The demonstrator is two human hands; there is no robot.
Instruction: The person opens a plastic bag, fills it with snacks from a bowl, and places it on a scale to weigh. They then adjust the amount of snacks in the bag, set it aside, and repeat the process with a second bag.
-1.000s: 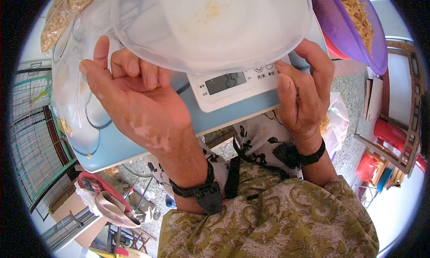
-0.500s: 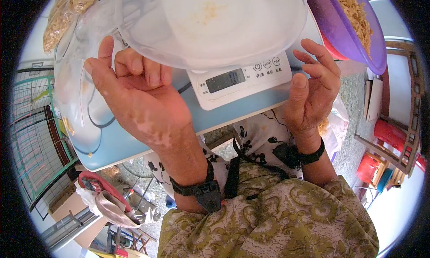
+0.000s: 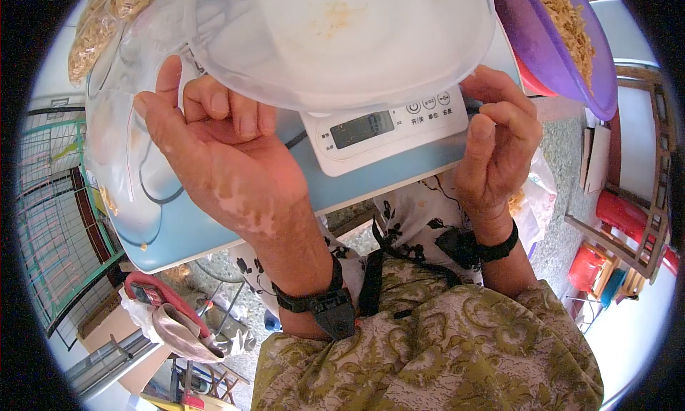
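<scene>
The translucent bowl [image 3: 342, 40] sits on the white scale [image 3: 385, 136] on the blue bench [image 3: 371, 186], nearly empty but for a few crumbs; it looks light, thin-walled, smooth and a little flexible, so probably best taken under the rim at opposite sides; the left hand [image 3: 221, 154] waits at 8 o'clock, its grip half-curled and empty; the right hand [image 3: 496, 147] curls at the rim at 4 o'clock; whether its grip pinches, I cannot tell.

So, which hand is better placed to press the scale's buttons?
Probably the right hand: it sits curled just beside the buttons on the scale. The left hand is at the bowl's other side, beyond the display.
</scene>
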